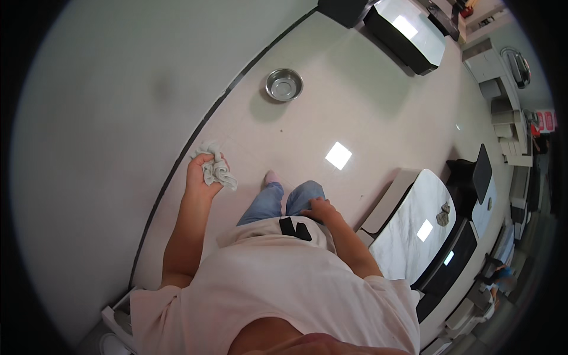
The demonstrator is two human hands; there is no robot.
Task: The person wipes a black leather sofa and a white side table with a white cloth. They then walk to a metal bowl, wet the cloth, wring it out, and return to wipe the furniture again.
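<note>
My left hand (202,171) is shut around a crumpled, pale grey cloth (218,171). Folds of the cloth hang out past the thumb and fingers. That hand is held out to my left, near the foot of the wall. My right hand (320,208) rests on the thigh of my blue jeans (306,197), with nothing in it. A round stainless steel basin (284,84) sits on the tiled floor ahead of me, close to the wall. No contents can be made out in it.
The pale wall (111,133) with its dark skirting strip (195,131) runs along my left. At right stands a marble-topped table (406,226) with a crumpled cloth (443,214) on it. A black-sided, glossy-topped table (417,31) is farther ahead. People sit at far right.
</note>
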